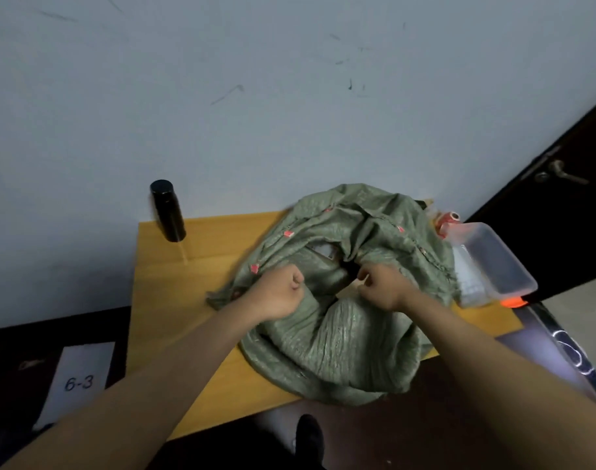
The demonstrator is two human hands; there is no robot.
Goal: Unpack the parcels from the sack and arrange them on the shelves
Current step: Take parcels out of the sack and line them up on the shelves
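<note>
On the wooden worktop (201, 300) lies the green sack (340, 334), mouth up. Left hand (279, 295) and right hand (381, 286), both fisted, grip its opening edges; parcel (327, 250) partly visible inside.

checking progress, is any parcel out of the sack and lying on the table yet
No: both hands, left hand and right hand, grip the green sack at its mouth, with no parcel lying on the wooden table.

We logged: sack (327, 337), grey-green with small red tags; counter (195, 300), yellow-orange wood grain; flask (167, 210), black; wall (222, 96), pale blue-grey.
</note>
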